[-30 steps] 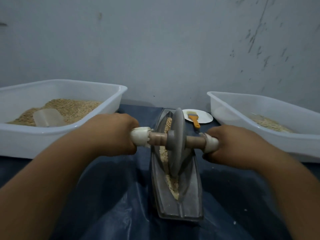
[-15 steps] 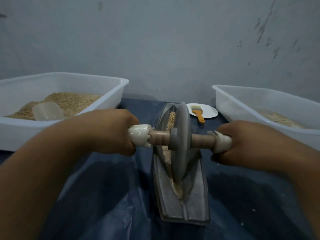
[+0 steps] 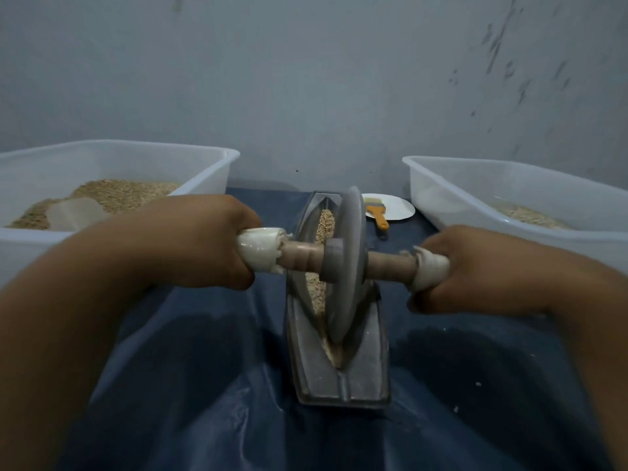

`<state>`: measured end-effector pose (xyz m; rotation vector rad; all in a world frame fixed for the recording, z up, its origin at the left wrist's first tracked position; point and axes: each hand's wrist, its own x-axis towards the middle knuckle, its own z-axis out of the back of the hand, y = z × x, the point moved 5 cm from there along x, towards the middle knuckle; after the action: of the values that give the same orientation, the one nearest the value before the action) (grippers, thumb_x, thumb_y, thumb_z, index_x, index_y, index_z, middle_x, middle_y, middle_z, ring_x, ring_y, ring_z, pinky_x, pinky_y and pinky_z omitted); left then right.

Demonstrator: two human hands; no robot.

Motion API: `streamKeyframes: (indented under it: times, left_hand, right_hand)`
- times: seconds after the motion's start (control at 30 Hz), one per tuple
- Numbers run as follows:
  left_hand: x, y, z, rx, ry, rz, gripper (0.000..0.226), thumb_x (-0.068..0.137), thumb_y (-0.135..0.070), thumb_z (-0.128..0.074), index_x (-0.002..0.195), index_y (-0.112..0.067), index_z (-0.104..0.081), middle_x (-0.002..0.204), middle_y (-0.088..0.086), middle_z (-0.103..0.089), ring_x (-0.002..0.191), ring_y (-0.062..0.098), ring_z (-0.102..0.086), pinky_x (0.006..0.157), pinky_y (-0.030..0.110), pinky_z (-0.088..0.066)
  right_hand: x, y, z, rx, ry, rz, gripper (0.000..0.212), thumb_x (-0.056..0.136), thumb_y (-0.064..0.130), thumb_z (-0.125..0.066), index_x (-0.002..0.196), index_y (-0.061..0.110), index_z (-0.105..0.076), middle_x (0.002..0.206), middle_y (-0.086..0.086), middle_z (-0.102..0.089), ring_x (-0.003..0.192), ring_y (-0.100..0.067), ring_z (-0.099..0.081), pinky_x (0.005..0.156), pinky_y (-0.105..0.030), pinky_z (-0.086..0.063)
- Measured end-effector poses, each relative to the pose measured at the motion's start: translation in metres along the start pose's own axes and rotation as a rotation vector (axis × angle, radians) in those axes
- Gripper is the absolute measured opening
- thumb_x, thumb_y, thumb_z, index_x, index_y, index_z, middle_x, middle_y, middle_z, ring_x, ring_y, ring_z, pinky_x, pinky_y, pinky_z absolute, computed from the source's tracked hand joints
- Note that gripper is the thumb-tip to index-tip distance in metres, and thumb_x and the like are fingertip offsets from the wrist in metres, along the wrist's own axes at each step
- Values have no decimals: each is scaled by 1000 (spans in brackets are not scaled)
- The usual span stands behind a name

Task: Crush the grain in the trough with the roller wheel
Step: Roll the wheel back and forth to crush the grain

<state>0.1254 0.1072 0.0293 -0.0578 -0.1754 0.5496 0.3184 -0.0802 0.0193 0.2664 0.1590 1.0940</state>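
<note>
Both tubs (image 3: 509, 185) cut off by the side edges

Two hands are in the frame: the left hand (image 3: 200, 243) at centre left and the right hand (image 3: 482, 270) at centre right. One roller wheel (image 3: 348, 263) stands at the centre, in one trough (image 3: 367, 365) at lower centre. Two white tubs hold grain: the left tub (image 3: 210, 164) at the left edge, the right tub (image 3: 441, 185) at the right edge. One scoop (image 3: 73, 212) lies in the left tub. One white plate (image 3: 399, 207) sits above centre, carrying one brush (image 3: 379, 215).
</note>
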Motion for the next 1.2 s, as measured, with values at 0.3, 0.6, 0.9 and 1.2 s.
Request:
streamKeyframes:
  times: [0.3, 0.6, 0.9, 1.2]
  left_hand:
    - [15, 1, -15, -35, -106, 51, 18, 67, -28, -74, 74, -34, -58, 76, -10, -63, 76, 14, -60, 74, 32, -51]
    - [0, 5, -3, -61, 82, 42, 25, 55, -41, -73, 78, -41, -62, 63, -14, -65, 53, 3, -60, 51, 23, -42]
    - [1, 4, -1, -13, 17, 14, 32, 50, -41, -66, 82, -37, -62, 66, -11, -65, 57, 5, -60, 58, 29, -52]
    - [15, 4, -14, -42, -75, 59, 19, 66, -28, -76, 81, -30, -64, 76, -8, -65, 72, 13, -60, 67, 29, -48]
  right_hand:
    - [16, 12, 0, -305, -447, 8, 16, 82, 46, -61, 85, 30, -60, 80, 8, -63, 80, -22, -60, 63, -31, -45]
    - [-8, 6, 6, -35, -113, 2, 30, 56, 53, -76, 80, 43, -60, 63, 15, -64, 55, -5, -59, 52, -29, -45]
    - [-5, -1, 3, -15, -37, -19, 27, 59, 48, -81, 73, 34, -63, 59, 9, -64, 52, -6, -59, 52, -29, -45]
    - [13, 7, 0, -245, -396, -24, 21, 74, 47, -72, 83, 32, -60, 83, 8, -63, 80, -20, -59, 66, -32, -47]
